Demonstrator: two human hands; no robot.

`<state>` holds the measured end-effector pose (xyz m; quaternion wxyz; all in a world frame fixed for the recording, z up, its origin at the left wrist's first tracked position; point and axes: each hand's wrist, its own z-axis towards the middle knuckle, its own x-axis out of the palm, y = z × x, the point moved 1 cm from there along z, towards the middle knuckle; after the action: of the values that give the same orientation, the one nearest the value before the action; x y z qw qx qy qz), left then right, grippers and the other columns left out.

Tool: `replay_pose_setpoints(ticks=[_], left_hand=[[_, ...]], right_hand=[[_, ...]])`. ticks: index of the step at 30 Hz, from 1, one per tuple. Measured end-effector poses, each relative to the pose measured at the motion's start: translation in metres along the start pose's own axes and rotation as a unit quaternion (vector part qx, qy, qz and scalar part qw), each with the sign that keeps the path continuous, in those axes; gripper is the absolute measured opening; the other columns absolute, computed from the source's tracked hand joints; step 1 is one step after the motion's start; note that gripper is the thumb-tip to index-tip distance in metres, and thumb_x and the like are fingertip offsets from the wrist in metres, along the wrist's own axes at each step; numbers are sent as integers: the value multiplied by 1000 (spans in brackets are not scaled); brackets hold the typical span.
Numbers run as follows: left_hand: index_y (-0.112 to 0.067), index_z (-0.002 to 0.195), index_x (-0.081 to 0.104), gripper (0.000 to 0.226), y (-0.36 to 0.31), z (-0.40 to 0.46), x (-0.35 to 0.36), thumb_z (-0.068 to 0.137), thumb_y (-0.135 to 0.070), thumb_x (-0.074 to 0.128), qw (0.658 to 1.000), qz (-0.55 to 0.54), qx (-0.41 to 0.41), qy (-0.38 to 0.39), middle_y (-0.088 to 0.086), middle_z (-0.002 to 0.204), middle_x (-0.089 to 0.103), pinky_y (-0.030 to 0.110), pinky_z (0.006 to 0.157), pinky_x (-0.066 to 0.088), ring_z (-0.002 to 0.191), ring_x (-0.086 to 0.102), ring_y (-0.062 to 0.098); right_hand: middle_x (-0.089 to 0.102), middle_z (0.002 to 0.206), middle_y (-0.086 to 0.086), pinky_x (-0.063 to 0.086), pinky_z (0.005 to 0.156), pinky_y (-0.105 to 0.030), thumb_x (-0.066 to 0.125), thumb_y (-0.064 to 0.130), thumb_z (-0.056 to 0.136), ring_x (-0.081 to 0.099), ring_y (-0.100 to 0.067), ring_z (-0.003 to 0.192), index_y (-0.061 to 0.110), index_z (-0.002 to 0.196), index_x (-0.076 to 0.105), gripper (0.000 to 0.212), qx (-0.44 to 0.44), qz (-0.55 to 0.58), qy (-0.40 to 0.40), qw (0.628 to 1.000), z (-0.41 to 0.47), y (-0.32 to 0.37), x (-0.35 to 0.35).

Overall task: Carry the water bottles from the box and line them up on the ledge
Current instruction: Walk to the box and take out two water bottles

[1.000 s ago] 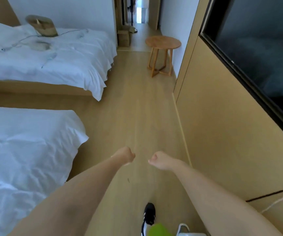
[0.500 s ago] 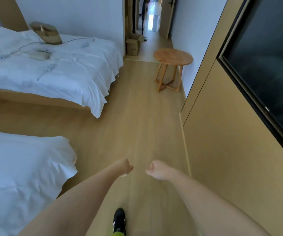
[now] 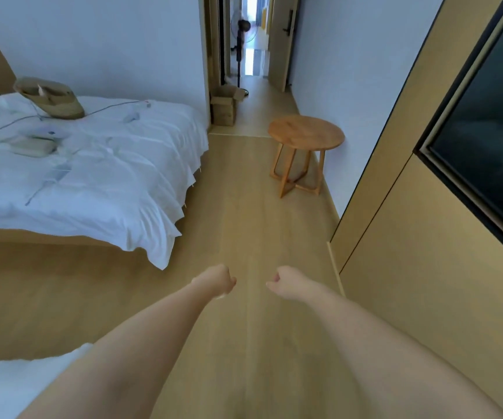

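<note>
An open cardboard box [image 3: 224, 106] stands on the floor at the doorway, far ahead of me. No water bottle shows anywhere in this view. Both my arms reach forward over the wooden floor. My left hand [image 3: 217, 281] is curled into a fist and holds nothing. My right hand [image 3: 285, 281] is also a fist with nothing in it, a short gap to the right of the left one.
A white bed [image 3: 92, 176] with cables and a woven bag [image 3: 50, 98] lies at the left. A round wooden side table [image 3: 306, 135] stands by the right wall. A wood-panelled wall with a dark screen [image 3: 486, 140] runs along the right. A fan [image 3: 242, 28] stands in the hallway.
The view has advanced along the floor toward the doorway; the near bed slid out at the lower left and the table and box came closer. Both fists stay curled.
</note>
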<state>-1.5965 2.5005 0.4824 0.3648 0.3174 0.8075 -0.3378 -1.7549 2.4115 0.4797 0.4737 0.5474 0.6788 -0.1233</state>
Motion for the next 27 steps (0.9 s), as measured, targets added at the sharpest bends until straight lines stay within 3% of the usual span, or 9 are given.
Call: replay_pose_setpoints(ticks=[8, 13, 15, 18, 21, 24, 27], left_hand=[[1, 125, 53, 39, -19, 140, -72, 102, -26, 38, 1000, -27, 2, 8, 18, 126, 57, 37, 95, 46, 114, 56, 33], [9, 118, 56, 39, -37, 249, -123, 101, -21, 38, 998, -56, -4, -1, 26, 121, 59, 36, 85, 48, 114, 57, 38], [7, 108, 59, 37, -47, 292, -149, 102, -22, 38, 998, -62, -6, 1, 24, 110, 62, 36, 84, 49, 105, 59, 38], [-10, 75, 48, 29, -58, 351, -189, 100, -20, 39, 996, -85, -7, -26, 7, 76, 48, 28, 62, 38, 78, 48, 26], [-18, 65, 35, 34, -59, 397, -226, 98, -19, 41, 994, -98, -14, -38, 0, 70, 39, 28, 60, 32, 76, 42, 22], [-13, 73, 44, 28, -51, 447, -256, 99, -21, 40, 994, -93, -35, -35, 3, 78, 45, 28, 69, 37, 77, 46, 21], [-4, 98, 54, 23, -46, 506, -285, 100, -22, 40, 995, -82, -38, -32, 8, 94, 50, 29, 73, 39, 84, 48, 22]], right_hand=[[59, 129, -16, 45, 88, -31, 52, 37, 99, 56, -31, 117, 2, 123, 56, 42, -7, -32, 4, 999, 146, 22, -69], [57, 131, -14, 45, 92, -33, 50, 41, 99, 55, -30, 118, 4, 128, 52, 47, -33, -50, 7, 998, 258, 29, -132], [56, 133, -15, 45, 93, -34, 49, 40, 100, 54, -30, 120, 3, 129, 52, 47, -38, -61, 9, 997, 301, 33, -165], [56, 133, -13, 46, 96, -36, 47, 39, 100, 54, -30, 120, 4, 130, 52, 47, -43, -73, 9, 996, 358, 41, -216], [56, 129, -11, 47, 93, -37, 45, 39, 100, 55, -28, 115, 5, 129, 51, 45, -50, -84, 11, 995, 409, 50, -256], [59, 125, -10, 49, 93, -38, 45, 40, 100, 57, -27, 111, 6, 126, 53, 43, -53, -97, 20, 994, 462, 60, -284], [59, 122, -9, 49, 90, -36, 44, 40, 101, 57, -26, 108, 8, 127, 52, 42, -51, -111, 25, 992, 520, 67, -309]])
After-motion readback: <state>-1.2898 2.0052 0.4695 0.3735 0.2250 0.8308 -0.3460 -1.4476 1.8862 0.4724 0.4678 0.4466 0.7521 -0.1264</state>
